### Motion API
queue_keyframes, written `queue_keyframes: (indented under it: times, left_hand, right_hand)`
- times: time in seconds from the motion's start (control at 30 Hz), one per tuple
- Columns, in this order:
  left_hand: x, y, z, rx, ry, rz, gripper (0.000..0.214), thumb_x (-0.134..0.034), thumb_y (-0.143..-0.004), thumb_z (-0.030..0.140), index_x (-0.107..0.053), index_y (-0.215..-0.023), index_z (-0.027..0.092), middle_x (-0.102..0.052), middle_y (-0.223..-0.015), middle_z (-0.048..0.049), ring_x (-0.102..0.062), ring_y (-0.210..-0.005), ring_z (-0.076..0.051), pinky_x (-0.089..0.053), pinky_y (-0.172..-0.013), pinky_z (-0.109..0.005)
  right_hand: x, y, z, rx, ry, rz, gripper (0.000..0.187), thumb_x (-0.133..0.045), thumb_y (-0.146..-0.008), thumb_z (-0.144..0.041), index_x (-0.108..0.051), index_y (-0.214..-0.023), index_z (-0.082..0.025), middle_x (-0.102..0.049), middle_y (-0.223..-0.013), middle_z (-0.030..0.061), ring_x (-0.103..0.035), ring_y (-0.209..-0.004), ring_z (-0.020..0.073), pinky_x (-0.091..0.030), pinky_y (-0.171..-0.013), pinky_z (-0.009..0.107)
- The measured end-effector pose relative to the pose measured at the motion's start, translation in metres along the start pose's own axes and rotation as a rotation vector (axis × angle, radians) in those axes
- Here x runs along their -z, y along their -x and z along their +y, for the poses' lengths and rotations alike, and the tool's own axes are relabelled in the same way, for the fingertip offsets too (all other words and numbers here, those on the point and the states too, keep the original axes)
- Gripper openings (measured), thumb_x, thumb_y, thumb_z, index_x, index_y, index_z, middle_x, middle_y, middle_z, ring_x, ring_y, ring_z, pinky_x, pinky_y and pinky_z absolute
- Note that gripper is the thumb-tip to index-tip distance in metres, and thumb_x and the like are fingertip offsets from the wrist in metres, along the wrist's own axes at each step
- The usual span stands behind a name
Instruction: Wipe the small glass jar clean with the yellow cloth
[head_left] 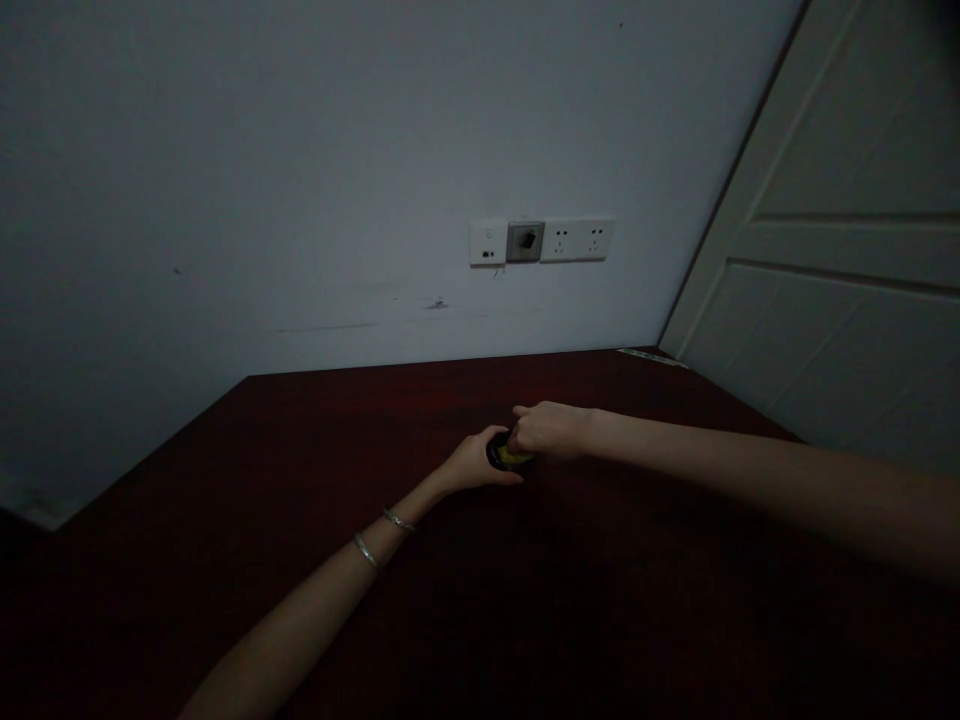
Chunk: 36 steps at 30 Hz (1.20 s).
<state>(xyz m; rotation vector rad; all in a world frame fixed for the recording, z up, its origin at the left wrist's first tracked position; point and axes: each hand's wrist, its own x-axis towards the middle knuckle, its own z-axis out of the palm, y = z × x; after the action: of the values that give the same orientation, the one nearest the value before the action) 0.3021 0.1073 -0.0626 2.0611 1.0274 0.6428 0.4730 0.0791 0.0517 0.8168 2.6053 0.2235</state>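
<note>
— As so little light is given, what can be made out of the grip?

— By the left hand (472, 460), a dark round object (510, 457) is clasped from its left side, its rim caught between the thumb, nearer, and the fingers, farther off. Of the right hand (551, 428), less can be told: its fingers are bent down at the object's yellow part (514, 457), but whether that is pinched or merely touched is hidden.

— Why might both be brought to one thing?

— So that, presumably, it is steadied from one side while its other side is left free to be worked on. By the curved left palm, a sideways slip would probably be checked.

— And where is it placed?

— Over the middle of the dark red worktop (337, 430), at arm's reach; whether it is rested there or held just above cannot be told. Behind the left hand, two silvery bangles (367, 550) are worn, set back far enough, it seems, for the fingers not to be hampered.

— Farther out?

— The pale wall (300, 150) is met by the back edge. Socket plates (577, 240) are fixed above it, presumably so that power can be reached from the surface. On the right, a panelled door (840, 330) is seen.
</note>
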Motion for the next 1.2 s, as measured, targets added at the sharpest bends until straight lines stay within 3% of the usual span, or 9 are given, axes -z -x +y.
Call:
queue_keyframes:
  times: [0.17,0.33,0.73,0.97,1.2]
  left_hand:
    - [0.001,0.002,0.003,-0.029,0.014,0.014,0.077,-0.083,-0.053,0.04,-0.053,-0.119,0.015,-0.066,-0.109,-0.0102,-0.062,-0.098,-0.026,-0.049,-0.083,-0.037]
    - [0.001,0.002,0.006,-0.017,0.054,0.024,0.077,-0.084,-0.051,0.037,-0.053,-0.118,0.014,-0.067,-0.109,-0.0114,-0.063,-0.098,-0.028,-0.051,-0.083,-0.038]
    - [0.002,0.003,0.01,-0.032,0.018,0.022,0.072,-0.082,-0.054,0.041,-0.055,-0.114,0.014,-0.066,-0.109,-0.0104,-0.063,-0.099,-0.027,-0.049,-0.087,-0.038]
    - [0.005,0.006,0.013,-0.038,0.003,-0.008,0.074,-0.082,-0.054,0.039,-0.054,-0.118,0.014,-0.065,-0.112,-0.0111,-0.062,-0.102,-0.027,-0.048,-0.087,-0.037]
    - [0.003,0.004,0.005,-0.089,0.109,-0.04,0.08,-0.082,-0.055,0.039,-0.051,-0.124,0.015,-0.063,-0.119,-0.0106,-0.059,-0.11,-0.028,-0.046,-0.094,-0.04]
  right_hand:
    - [0.02,-0.013,-0.014,-0.143,-0.122,-0.122,0.026,-0.063,-0.07,-0.017,-0.07,-0.094,-0.009,-0.07,-0.092,0.0177,-0.065,-0.08,0.0263,-0.047,-0.059,0.031]
    - [0.019,-0.034,-0.007,-0.213,-0.302,-0.206,0.028,-0.058,-0.068,-0.022,-0.071,-0.088,-0.006,-0.07,-0.08,0.0165,-0.064,-0.063,0.0219,-0.045,-0.05,0.029]
    - [0.013,-0.034,0.004,-0.412,-0.805,-0.132,0.015,-0.058,-0.059,-0.023,-0.063,-0.063,-0.01,-0.055,-0.049,0.0018,-0.053,-0.045,0.0141,-0.041,-0.04,0.023]
    - [-0.001,-0.026,0.018,-0.406,-1.067,-0.096,0.01,-0.056,-0.058,-0.023,-0.054,-0.056,-0.013,-0.046,-0.045,-0.004,-0.043,-0.041,0.0082,-0.035,-0.037,0.02]
    - [0.007,-0.009,0.046,-0.267,-1.162,-0.042,0.022,-0.053,-0.056,-0.021,-0.065,-0.071,-0.01,-0.055,-0.057,-0.002,-0.047,-0.05,0.0093,-0.038,-0.046,0.021]
